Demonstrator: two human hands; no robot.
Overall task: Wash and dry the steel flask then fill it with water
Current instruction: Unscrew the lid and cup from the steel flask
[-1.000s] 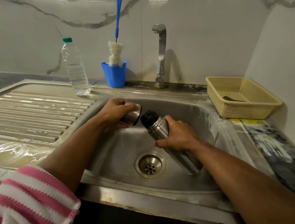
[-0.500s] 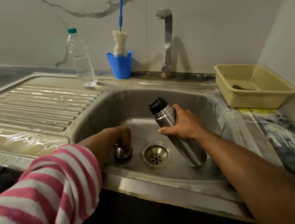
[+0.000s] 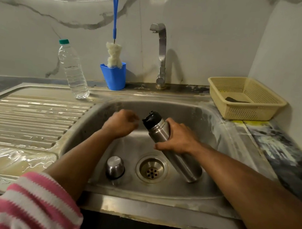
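Flask position: the steel flask (image 3: 169, 144) leans tilted over the sink (image 3: 208, 119), base low near the drain (image 3: 152, 169), black stopper (image 3: 150, 119) up and toward the left.
Right hand: the right hand (image 3: 178, 139) grips the flask round its upper body just below the neck, fingers and thumb curled about the steel.
Left hand: the left hand (image 3: 122, 123) hangs just beside the stopper with fingers loosely curled, holding nothing; it is blurred, and contact with the stopper cannot be confirmed.
Cup lid: the steel cup (image 3: 115, 166) stands mouth down on the sink floor, left of the drain, apart from the flask.
Handling, judged: rigid steel wall, will not yield to a firm grip; smooth brushed surface likely turns slippery once wet or soapy. Weight probably moderate if empty; contents cannot be seen.
Hold points, judged: mid to upper body for control; the black stopper is the part to twist, with the body braced by the other hand.
Risk, judged: a wet flask could slide and knock the sink; dent rather than break.
Tap: the tap (image 3: 160, 55) shows no running water.
Other items: a brush (image 3: 112, 55) in a blue holder (image 3: 114, 77), a plastic bottle (image 3: 73, 71), a cream basket (image 3: 246, 98) on the worktop (image 3: 282, 157).
Markings: no brand, label or legible writing on the flask, cup or bottle.
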